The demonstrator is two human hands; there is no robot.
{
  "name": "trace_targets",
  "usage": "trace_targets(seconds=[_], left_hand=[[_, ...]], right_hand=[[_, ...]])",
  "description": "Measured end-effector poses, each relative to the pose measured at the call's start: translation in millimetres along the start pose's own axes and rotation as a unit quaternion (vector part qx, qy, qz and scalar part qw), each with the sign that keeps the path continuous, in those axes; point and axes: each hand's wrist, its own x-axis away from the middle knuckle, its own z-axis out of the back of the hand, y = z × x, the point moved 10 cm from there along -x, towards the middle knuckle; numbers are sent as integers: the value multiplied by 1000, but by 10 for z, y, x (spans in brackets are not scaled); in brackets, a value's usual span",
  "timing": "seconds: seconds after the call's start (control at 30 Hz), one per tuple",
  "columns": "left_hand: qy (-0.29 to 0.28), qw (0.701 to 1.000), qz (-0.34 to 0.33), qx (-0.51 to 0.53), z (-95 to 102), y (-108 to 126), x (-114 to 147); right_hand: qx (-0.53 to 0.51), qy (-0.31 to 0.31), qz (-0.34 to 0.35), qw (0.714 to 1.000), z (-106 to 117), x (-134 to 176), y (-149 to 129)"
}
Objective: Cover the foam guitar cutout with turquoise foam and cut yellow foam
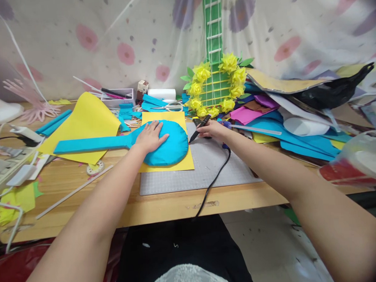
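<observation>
A blue paper-covered guitar shape lies flat, its round body to the right and its long neck pointing left. My left hand rests on the body with fingers spread. Beneath the body is a sheet of yellow paper, on a grey cutting mat. My right hand is closed around a black marker. The marker's tip points down at the right edge of the blue body, over the yellow sheet's border. Part of the right hand's grip is hidden.
A green paper guitar with yellow flowers stands behind. Scissors lie at the back. Blue and coloured sheets pile up at right. A black cable crosses the mat. More yellow paper and a white stick lie left.
</observation>
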Motion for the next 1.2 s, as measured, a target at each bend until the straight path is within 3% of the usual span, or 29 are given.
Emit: trace_targets(seconds=[0.27, 0.4, 0.5, 0.63, 0.7, 0.77, 0.87, 0.93, 1.03, 1.2], left_hand=[[-6, 1000, -1, -5, 7, 10, 6], [-7, 1000, -1, -9, 7, 6, 0], [-6, 1000, -1, -6, 5, 4, -3], [-9, 1000, -1, 2, 2, 8, 1], [-10, 1000, -2, 3, 4, 13, 3], [-8, 1000, -3, 3, 6, 15, 3], [-4, 1000, -3, 1, 7, 12, 1], [-2, 1000, -3, 1, 7, 13, 2], [-4, 1000, -3, -1, 6, 17, 6], [-15, 1000, 2, -1, 5, 24, 14]], right_hand=[[35, 56, -10, 998, -20, -292, -107], [19, 77, 18, 997, 18, -418, -149], [9, 111, 45, 993, 89, -381, -209], [-13, 145, 104, 984, 184, -99, -411], [-46, 76, 126, 988, 74, 70, -503], [-58, -41, 120, 990, -160, 260, -518], [-35, -193, 67, 978, -534, 576, -337], [-14, -256, 23, 966, -719, 749, -139], [10, -305, 1, 952, -865, 897, 57], [123, -316, 67, 938, -894, 945, 47]])
